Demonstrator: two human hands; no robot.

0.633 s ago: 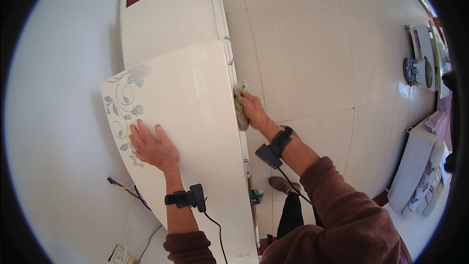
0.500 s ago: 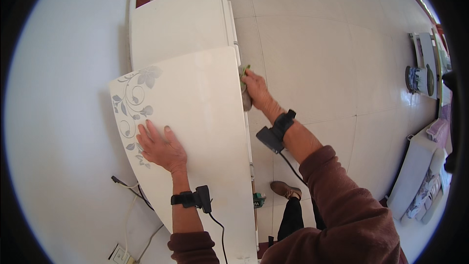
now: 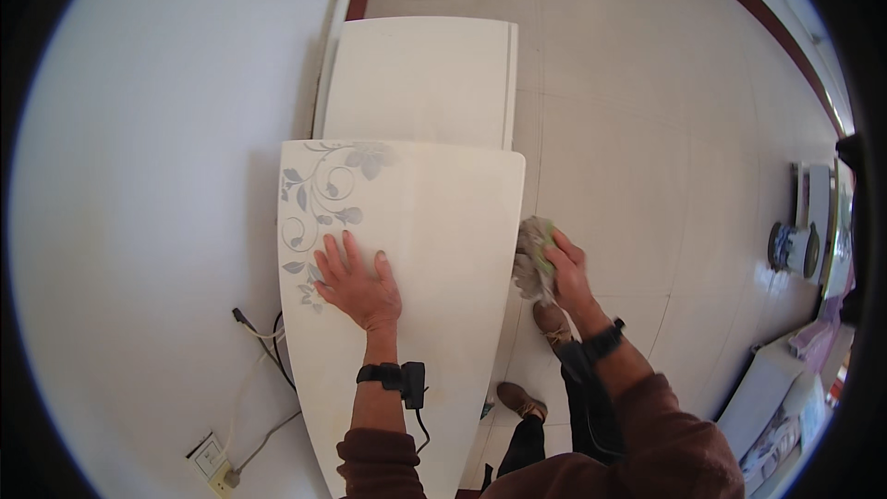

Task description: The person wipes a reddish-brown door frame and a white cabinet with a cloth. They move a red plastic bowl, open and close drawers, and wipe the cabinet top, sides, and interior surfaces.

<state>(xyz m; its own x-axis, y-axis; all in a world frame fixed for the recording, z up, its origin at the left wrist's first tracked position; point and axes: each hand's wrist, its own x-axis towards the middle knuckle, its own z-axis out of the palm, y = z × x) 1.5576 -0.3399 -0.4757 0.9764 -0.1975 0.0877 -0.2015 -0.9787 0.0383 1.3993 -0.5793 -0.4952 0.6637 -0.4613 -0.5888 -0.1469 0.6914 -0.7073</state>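
Observation:
My left hand lies flat with fingers spread on a white cabinet top, beside its grey floral pattern. Bunched in my right hand is a grey and green cloth, held just off the right edge of the top. Whether the cloth touches the cabinet's side is hard to tell. Each wrist wears a black strap with a small box and cable.
A lower white cabinet section extends beyond the top. Along the left wall hang cables near a socket. My shoes stand on the tiled floor. A blue and white stool and a pale sofa are at the right.
My right hand has come nearer along the cabinet's right edge with the cloth, which now shows more fully. My left hand stays flat on the top. The whole view has shifted.

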